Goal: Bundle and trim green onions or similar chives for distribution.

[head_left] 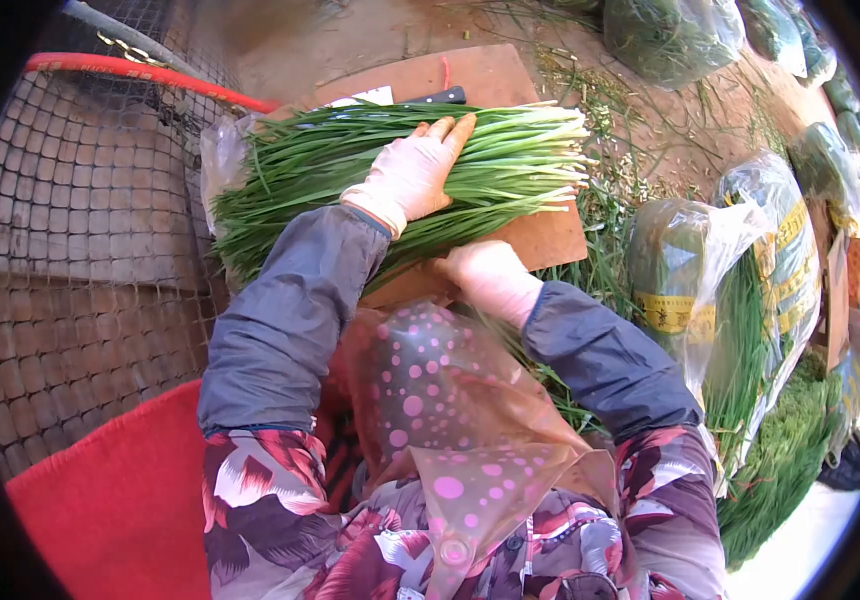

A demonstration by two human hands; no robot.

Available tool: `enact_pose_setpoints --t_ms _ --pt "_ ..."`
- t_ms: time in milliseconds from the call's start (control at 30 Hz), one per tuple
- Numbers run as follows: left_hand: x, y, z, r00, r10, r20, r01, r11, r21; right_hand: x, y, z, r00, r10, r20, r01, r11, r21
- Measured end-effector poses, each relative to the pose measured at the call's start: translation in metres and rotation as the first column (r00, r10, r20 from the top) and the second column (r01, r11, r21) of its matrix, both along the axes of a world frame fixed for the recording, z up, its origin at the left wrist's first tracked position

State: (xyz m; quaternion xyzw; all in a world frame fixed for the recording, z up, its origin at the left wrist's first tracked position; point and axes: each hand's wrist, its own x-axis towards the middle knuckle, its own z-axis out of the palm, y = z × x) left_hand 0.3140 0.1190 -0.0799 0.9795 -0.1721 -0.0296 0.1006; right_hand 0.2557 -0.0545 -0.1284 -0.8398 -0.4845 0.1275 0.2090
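Observation:
A thick bundle of long green stalks (pixel 320 165) lies across a reddish-brown board (pixel 555 235), its pale cut ends toward the right. My left hand (pixel 415 170), in a thin pale glove with orange-stained fingertips, rests on top of the bundle with the fingers spread. At the board's near edge, just below the bundle, is my right hand (pixel 485 272); its fingers are curled and mostly hidden, and what they hold, if anything, cannot be made out. Behind the bundle, a knife with a black handle (pixel 440 96) lies on the board.
Bagged green bundles (pixel 670 265) stand at the right, with more bags (pixel 675 40) at the back right. Loose greens (pixel 785 470) lie at the lower right. Black netting (pixel 80 230) and a red hose (pixel 150 72) are at the left. Trimmings litter the ground.

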Motion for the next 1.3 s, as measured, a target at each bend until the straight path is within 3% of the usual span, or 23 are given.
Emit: enact_pose_setpoints --t_ms 33,133,200,300,367,400,433,500,533,567,600,633,700,733,800,833,867,900,933,967,1000,1133,1300 --pt "-0.001 0.0 0.0 1.0 0.002 0.002 -0.002 1.0 0.003 0.002 0.004 -0.004 1.0 0.004 0.0 -0.004 1.0 0.005" --pt "-0.005 -0.002 0.002 1.0 0.02 0.0 -0.02 1.0 0.0 0.007 0.002 -0.021 0.997 0.064 0.047 -0.053 0.978 -0.2" --pt "-0.008 -0.005 0.003 0.999 0.033 0.021 -0.033 0.999 -0.018 0.01 -0.026 -0.027 0.988 -0.098 0.12 0.106 0.993 -0.058" --pt "-0.02 -0.015 -0.005 0.989 0.065 0.133 -0.074 0.995 0.061 0.017 -0.07 -0.007 0.953 -0.3 0.05 0.303 0.95 -0.074" --pt "-0.034 -0.03 -0.004 0.985 0.116 0.129 -0.133 0.982 0.133 0.023 -0.086 0.013 0.749 -0.492 -0.443 0.485 0.863 -0.14" --pt "-0.038 -0.035 -0.006 0.98 0.127 0.151 -0.148 0.98 0.134 0.016 -0.088 0.007 0.455 -0.42 -0.785 0.639 0.768 -0.04" --pt "-0.043 -0.039 -0.007 0.975 0.14 0.172 -0.164 0.977 0.136 0.01 -0.078 0.027 0.257 -0.383 -0.887 0.704 0.703 -0.099" --pt "-0.049 -0.038 -0.007 0.984 0.147 0.102 -0.139 0.987 -0.084 0.002 -0.056 0.034 0.363 -0.274 -0.89 0.68 0.732 0.052" --pt "-0.048 -0.032 -0.002 0.994 0.11 0.023 -0.101 0.964 -0.244 0.001 -0.043 0.035 0.516 -0.238 -0.823 0.638 0.748 0.183" --pt "-0.048 -0.023 0.005 0.997 0.061 -0.048 -0.075 0.913 -0.4 0.003 -0.029 0.043 0.655 -0.199 -0.729 0.573 0.759 0.308" --pt "-0.05 -0.014 0.012 0.99 0.061 -0.129 -0.13 0.761 -0.635 0.008 -0.021 0.055 0.495 -0.128 -0.86 0.603 0.763 0.233" --pt "-0.05 -0.004 0.013 0.995 0.008 -0.102 -0.091 0.527 -0.845 0.014 -0.018 0.059 0.504 -0.121 -0.855 0.596 0.766 0.243" --pt "-0.059 0.007 0.008 0.955 -0.052 -0.291 -0.285 0.094 -0.954 0.023 -0.018 0.063 0.319 -0.216 -0.923 0.714 0.695 0.083" --pt "-0.06 0.011 0.005 0.967 -0.009 -0.255 -0.252 0.118 -0.96 0.025 -0.03 0.069 0.297 -0.203 -0.933 0.746 0.659 0.094" --pt "-0.067 0.012 0.005 0.989 0.041 -0.142 -0.147 0.383 -0.912 0.023 -0.068 0.063 0.243 -0.192 -0.951 0.794 0.602 0.081" --pt "-0.071 0.008 0.014 0.995 0.068 -0.07 -0.096 0.525 -0.846 0.019 -0.087 0.034 0.393 -0.149 -0.907 0.774 0.586 0.239" --pt "-0.074 0.004 0.02 0.994 0.08 0.073 -0.006 0.711 -0.703 0.015 -0.107 0.012 0.574 -0.246 -0.781 0.679 0.676 0.286" --pt "-0.077 -0.001 0.025 0.98 0.059 0.189 0.07 0.789 -0.61 0.01 -0.119 0.002 0.733 -0.303 -0.61 0.566 0.768 0.299" --pt "-0.082 -0.011 0.028 0.975 0.02 0.219 0.111 0.816 -0.568 0.005 -0.122 0.008 0.723 -0.32 -0.613 0.578 0.766 0.282" --pt "-0.084 -0.018 0.033 0.966 -0.017 0.257 0.151 0.847 -0.51 0.008 -0.12 0.017 0.907 -0.322 -0.273 0.371 0.916 0.153" --pt "-0.083 -0.022 0.041 0.939 0.01 0.345 0.159 0.874 -0.459 0.012 -0.118 0.022 0.978 -0.189 0.084 0.194 0.979 -0.063" --pt "-0.095 -0.038 0.033 0.943 0.12 0.312 0.079 0.827 -0.557 0.018 -0.093 0.01 0.95 0.019 0.311 0.066 0.963 -0.26" --pt "-0.104 -0.044 0.018 0.992 0.053 0.112 0.015 0.845 -0.535 0.02 -0.086 -0.004 0.94 -0.002 0.341 0.123 0.935 -0.333"
